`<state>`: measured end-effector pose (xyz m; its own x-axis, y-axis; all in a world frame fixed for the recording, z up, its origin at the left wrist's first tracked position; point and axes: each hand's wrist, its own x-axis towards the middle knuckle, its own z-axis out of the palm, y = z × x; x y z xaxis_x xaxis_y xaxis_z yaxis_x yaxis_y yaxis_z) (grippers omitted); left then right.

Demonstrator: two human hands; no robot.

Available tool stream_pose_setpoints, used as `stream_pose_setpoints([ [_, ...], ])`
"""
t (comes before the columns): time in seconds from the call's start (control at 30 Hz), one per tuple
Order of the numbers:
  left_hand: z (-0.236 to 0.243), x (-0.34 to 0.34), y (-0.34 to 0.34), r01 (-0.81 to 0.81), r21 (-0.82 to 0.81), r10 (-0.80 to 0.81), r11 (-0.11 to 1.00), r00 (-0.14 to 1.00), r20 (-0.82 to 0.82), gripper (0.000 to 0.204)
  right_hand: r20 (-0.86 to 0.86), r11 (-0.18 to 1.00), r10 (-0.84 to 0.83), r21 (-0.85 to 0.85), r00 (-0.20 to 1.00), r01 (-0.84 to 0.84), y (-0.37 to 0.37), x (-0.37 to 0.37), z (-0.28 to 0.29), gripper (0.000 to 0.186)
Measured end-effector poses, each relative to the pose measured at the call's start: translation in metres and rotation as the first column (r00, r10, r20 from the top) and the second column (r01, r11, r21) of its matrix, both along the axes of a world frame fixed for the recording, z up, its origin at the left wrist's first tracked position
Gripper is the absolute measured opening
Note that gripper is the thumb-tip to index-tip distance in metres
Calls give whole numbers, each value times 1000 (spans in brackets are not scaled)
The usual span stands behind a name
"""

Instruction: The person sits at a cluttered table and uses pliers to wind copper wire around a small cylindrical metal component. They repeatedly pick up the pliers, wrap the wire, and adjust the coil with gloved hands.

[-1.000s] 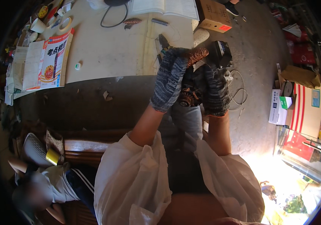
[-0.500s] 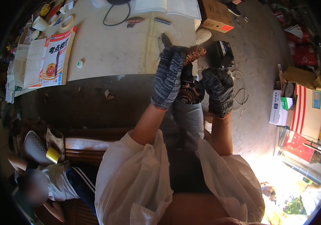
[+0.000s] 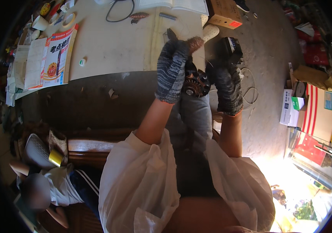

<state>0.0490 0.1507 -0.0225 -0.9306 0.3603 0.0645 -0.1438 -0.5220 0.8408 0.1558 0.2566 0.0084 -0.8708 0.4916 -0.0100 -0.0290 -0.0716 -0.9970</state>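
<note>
My left hand (image 3: 172,70), in a grey knit glove, is closed around a spindle-shaped bundle of copper wire (image 3: 195,44), whose end sticks out to the right. A dark pointed piece (image 3: 171,34) shows above its fingers. Just below and between the hands is a dark round motor part (image 3: 196,86) with a ring of copper-coloured segments and a hub, in front of my grey trouser leg. My right hand (image 3: 228,87), gloved alike, is curled at the motor part's right side. Its fingers are dark and blurred, so whatever they hold is hidden.
Ahead is a pale table (image 3: 111,46) with a book (image 3: 59,56), tape roll (image 3: 69,19) and another copper bundle (image 3: 139,15). A cardboard box (image 3: 224,14), black box (image 3: 231,50) and loose cable (image 3: 251,93) are to the right. A person (image 3: 61,186) lies on a wooden bench at lower left.
Both hands have shifted slightly; the copper bundle has moved a little up and left. The motor part has turned and more of its face shows. The right hand's fingers are now blurrier.
</note>
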Motion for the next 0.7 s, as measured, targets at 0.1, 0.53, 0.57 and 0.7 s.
stream_pose_setpoints([
  [0.1,-3,-9,0,-110,-27,112,994,991,76,19,-192,954,-103,-298,976,42,-7,-2,-12,38],
  [0.53,-36,-32,-16,-340,-75,348,937,908,233,30,-38,957,-35,287,999,44,-58,-24,-72,33],
  [0.57,-39,-35,-21,-322,-22,320,947,930,180,32,-41,954,-16,297,999,28,-56,-23,-75,34],
  [0.7,-30,-66,-41,-257,161,174,953,899,403,32,-3,985,170,-1,985,-170,-35,-16,-65,39],
])
